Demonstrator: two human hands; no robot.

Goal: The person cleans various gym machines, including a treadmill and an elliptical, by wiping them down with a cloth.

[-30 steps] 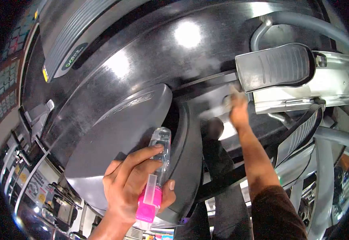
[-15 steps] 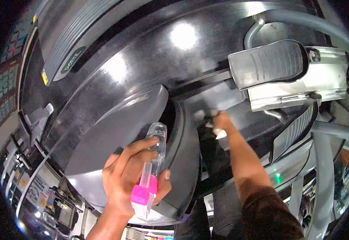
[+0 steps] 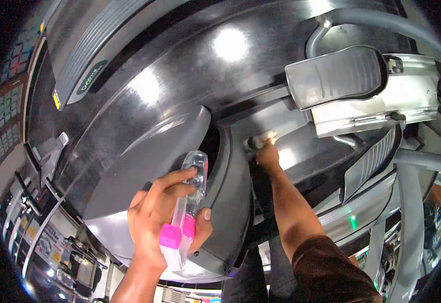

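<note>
My left hand (image 3: 157, 217) is wrapped around a clear spray bottle (image 3: 195, 189) with a pink and white spray head, its base pointing up and away from me. Beyond it lies the dark grey housing (image 3: 144, 156) of an exercise machine. My right hand (image 3: 268, 155) is closed on a light-coloured cloth (image 3: 269, 136) that has a dark patch on its left side. The cloth is against the grey frame cover (image 3: 276, 117) between the housing and the foot pedals. My right fingers are partly hidden by the hand itself.
A large ridged foot pedal (image 3: 336, 76) sits at the upper right above a silver metal plate (image 3: 422, 91). Below it is a second pedal (image 3: 372, 161). A treadmill side rail (image 3: 86, 55) runs along the upper left. Grey tubes (image 3: 407, 222) stand at the right.
My right hand has moved left and slightly up along the frame cover with the cloth. My left hand with the spray bottle has shifted slightly left.
</note>
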